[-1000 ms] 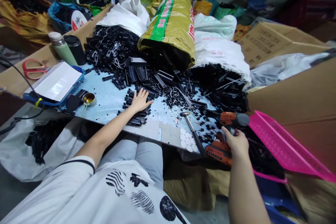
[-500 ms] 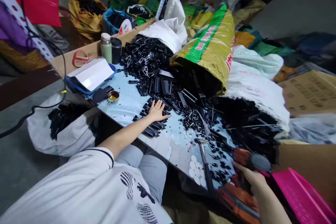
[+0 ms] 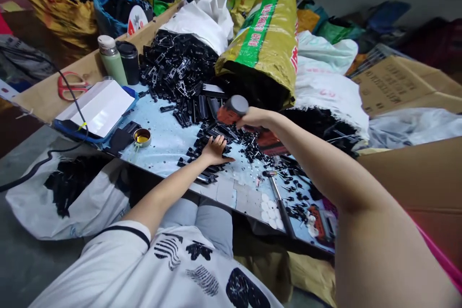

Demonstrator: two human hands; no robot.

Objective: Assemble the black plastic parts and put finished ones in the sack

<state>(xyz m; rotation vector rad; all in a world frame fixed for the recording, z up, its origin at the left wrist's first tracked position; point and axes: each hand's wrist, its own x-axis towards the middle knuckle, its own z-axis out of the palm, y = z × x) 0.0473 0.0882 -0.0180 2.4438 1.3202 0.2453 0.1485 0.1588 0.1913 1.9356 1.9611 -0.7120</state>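
My left hand (image 3: 215, 150) lies flat with fingers stretched over a row of long black plastic pieces (image 3: 204, 176) on the light blue tabletop. In my right hand (image 3: 257, 117) is an orange and black cordless drill (image 3: 231, 109), raised over the table to the right of my left hand. Its front end points toward the row; whether it touches anything I cannot see. Beneath the drill lie small screws and black bits (image 3: 249, 147). A heap of black plastic clips (image 3: 169, 65) rises behind the row.
A hammer (image 3: 279, 197) lies near the front edge beside white discs (image 3: 270, 211). Further right is an orange and grey object (image 3: 319, 225). A yellow sack (image 3: 267, 33) spills black parts. At left are a metal cup (image 3: 142, 137), scissors (image 3: 72, 86) and a green bottle (image 3: 112, 62).
My right hand has lifted the drill from the table's right end and carried it left, over the middle. My left hand stays on the black pieces. The view has shifted slightly.
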